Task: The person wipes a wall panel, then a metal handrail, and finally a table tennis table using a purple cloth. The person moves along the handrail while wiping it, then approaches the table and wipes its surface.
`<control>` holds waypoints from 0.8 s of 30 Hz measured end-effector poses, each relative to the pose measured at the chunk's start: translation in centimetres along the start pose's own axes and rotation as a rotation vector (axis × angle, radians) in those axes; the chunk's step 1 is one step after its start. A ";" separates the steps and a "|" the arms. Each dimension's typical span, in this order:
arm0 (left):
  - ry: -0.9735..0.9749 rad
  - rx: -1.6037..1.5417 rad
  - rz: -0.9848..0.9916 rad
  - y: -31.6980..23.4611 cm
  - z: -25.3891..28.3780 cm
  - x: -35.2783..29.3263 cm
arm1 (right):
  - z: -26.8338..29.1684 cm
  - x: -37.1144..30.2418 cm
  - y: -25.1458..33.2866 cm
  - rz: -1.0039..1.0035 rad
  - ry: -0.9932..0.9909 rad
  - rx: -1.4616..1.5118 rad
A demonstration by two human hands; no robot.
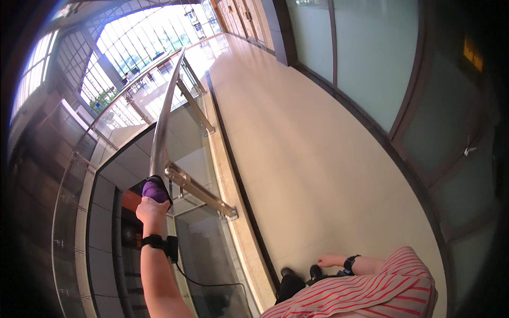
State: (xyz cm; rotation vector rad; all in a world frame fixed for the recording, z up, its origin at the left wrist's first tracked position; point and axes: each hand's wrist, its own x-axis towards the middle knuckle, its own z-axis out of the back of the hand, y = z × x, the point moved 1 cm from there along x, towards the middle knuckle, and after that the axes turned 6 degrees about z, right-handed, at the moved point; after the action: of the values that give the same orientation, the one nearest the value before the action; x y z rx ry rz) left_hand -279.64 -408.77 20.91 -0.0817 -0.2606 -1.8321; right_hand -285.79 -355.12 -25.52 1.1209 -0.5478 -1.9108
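Note:
My left hand (152, 208) reaches forward and is closed over a purple cloth (156, 190), pressed around the metal handrail (161, 127). The cloth has a dark edge and wraps over the top of the rail; the fingertips are hidden beneath it. A black band with a small box and a cable sits on that wrist. My right hand (331, 259) hangs low by my body, above the floor, its fingers loosely curled with nothing visible in them. A black band circles that wrist too.
Metal posts (199, 191) and glass panels carry the railing beside a drop on the left. A beige tiled walkway (297, 148) runs ahead. Frosted glass panels (376, 58) line the right side. Wooden doors (245, 18) and large windows (143, 40) stand at the far end.

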 end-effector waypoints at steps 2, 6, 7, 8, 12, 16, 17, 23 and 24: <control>-0.031 -0.013 -0.007 -2.3 -0.4 3.3 | 0.2 0.0 -3.1 -0.004 -0.062 0.005; -0.024 -0.023 -0.022 -7.8 -1.2 11.0 | 1.2 -0.9 -9.7 -0.265 0.044 0.086; -0.030 -0.030 -0.054 -9.1 -1.5 12.9 | 1.4 -1.9 -11.1 -0.435 0.023 0.303; -0.038 -0.038 -0.077 -10.4 -1.7 15.0 | 1.9 -1.8 -12.1 -0.432 -0.011 0.246; -0.027 -0.068 -0.110 -15.9 -2.4 22.9 | 4.7 0.1 -12.8 -0.524 -0.057 0.318; 0.030 -0.052 -0.123 -20.6 -2.8 29.9 | 9.2 7.1 -8.6 -0.532 -0.144 0.389; 0.052 -0.037 -0.110 -22.0 -2.9 31.5 | 10.6 9.1 -7.3 -0.511 -0.168 0.409; 0.028 -0.041 -0.172 -27.9 -3.3 39.3 | 18.2 18.0 -1.5 -0.428 -0.224 0.439; 0.033 -0.044 -0.163 -28.7 -3.4 40.5 | 19.8 19.6 -1.5 -0.428 -0.216 0.436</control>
State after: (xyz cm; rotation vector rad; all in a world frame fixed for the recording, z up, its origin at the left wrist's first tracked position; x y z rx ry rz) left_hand -317.99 -440.40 21.44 -0.0625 -0.2087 -2.0003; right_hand -308.45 -371.36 -26.31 1.3985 -0.9374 -2.3724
